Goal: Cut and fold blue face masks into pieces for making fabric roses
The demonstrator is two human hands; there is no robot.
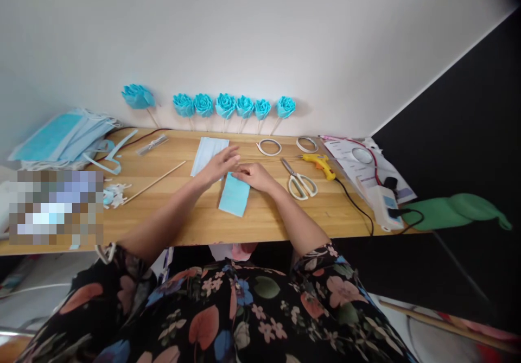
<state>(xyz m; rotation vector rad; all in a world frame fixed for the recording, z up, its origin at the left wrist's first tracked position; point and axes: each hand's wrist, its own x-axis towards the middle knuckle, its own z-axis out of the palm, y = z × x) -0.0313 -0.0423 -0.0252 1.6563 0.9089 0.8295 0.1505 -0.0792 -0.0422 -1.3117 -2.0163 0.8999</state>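
Observation:
A turquoise piece of mask fabric (235, 197) lies on the wooden table in front of me, its upper edge under my right hand (258, 178). The fingers of that hand are curled together, with the thumb on the fabric's top edge. My left hand (220, 166) hovers just to the left, fingers stretched out and holding nothing visible. Partly behind it lies a pale blue pleated face mask (205, 151). White-handled scissors (299, 181) rest to the right of my right hand, blades pointing away.
Several turquoise rosettes on sticks (226, 105) lean along the wall. A yellow glue gun (319, 163), tape rolls (268, 147) and a power strip (385, 208) lie right. Left are stacked masks (61, 135), a thin stick (157, 181) and scraps (115, 195).

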